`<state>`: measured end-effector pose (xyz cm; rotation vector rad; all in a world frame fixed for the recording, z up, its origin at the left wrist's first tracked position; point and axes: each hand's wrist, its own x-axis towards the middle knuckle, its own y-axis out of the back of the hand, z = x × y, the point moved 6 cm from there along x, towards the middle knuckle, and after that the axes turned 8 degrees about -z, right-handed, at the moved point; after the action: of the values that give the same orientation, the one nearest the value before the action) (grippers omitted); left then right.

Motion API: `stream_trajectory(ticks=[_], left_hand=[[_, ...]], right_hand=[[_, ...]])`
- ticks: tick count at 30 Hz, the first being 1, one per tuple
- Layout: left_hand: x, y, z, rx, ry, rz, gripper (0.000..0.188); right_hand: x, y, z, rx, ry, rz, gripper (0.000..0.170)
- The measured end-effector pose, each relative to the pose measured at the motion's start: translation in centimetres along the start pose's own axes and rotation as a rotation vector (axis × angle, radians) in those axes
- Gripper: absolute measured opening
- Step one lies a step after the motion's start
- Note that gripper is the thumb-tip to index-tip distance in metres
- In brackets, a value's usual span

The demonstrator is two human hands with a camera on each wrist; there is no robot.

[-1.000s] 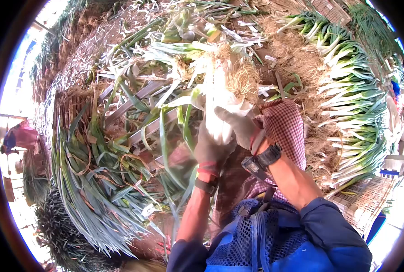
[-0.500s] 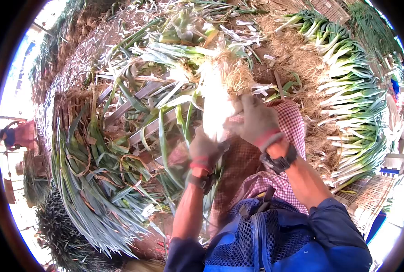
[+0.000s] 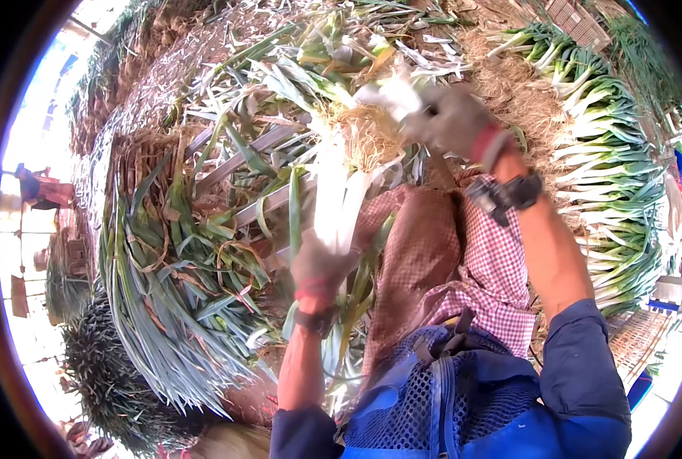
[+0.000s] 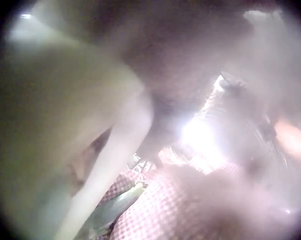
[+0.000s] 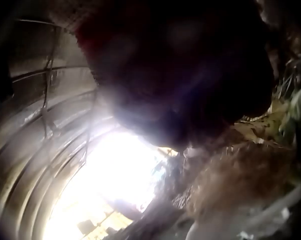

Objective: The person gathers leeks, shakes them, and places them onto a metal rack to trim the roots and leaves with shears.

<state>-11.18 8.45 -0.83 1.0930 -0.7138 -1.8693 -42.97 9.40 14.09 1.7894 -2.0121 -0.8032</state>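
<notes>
Room above checked cloth (image 3: 490,264); leek roots (image 3: 368,141) obstruct just beside right hand (image 3: 454,121), loose leaves (image 3: 294,214) beside left hand (image 3: 319,266).

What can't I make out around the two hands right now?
- Head view: motion blur hides how the right hand meets the whitish piece beside it.
- Head view: the left hand covers part of the leeks; glare washes out their shafts.
- Left wrist view: haze and blur hide the left fingers' exact placement.
- Right wrist view: deep shadow hides the right fingers.

The head camera looks forward and down from above; wrist cameras look from close up; head and left-wrist views share red-and-white checked cloth (image 3: 498,264).
</notes>
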Motion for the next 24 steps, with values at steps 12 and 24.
stream_trajectory(ticks=[12,24], left_hand=[[-3.8,9.2,-4.8,-0.735,-0.095,-0.103,0.063],[-10.2,9.4,-4.0,-0.668,-0.047,-0.185,0.075]], right_hand=[[1.4,-5.9,-0.2,0.477,0.222,0.005,0.040],[8.6,-10.1,-3.1,-0.237,0.112,0.223,0.022]])
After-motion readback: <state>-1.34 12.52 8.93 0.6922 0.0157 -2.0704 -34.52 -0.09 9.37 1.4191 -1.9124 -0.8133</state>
